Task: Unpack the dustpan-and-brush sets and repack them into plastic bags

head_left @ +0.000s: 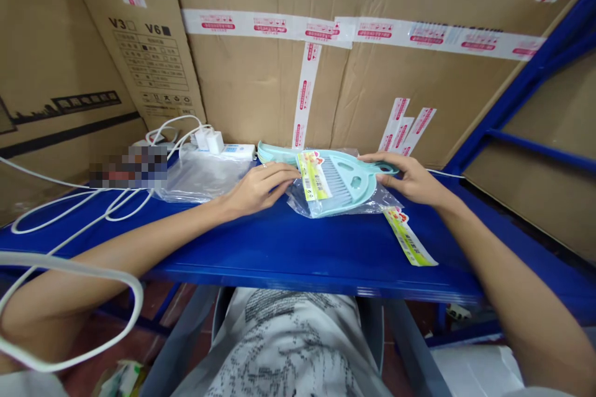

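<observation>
A light teal dustpan with a brush lies in clear plastic on the blue table, its handle pointing right. A yellow-green label sits over its left part. My right hand grips the handle end between thumb and fingers. At the left edge of the package rests my left hand, palm down, fingers extended against the plastic near the label. Behind my left fingers another teal piece shows, partly hidden. A loose yellow-green label lies on the table below my right hand.
Clear plastic bags lie left of my left hand. Behind them are a white power strip with plugs and looping white cables. Cardboard walls with tape stand behind the blue table. A blue frame bar rises at right.
</observation>
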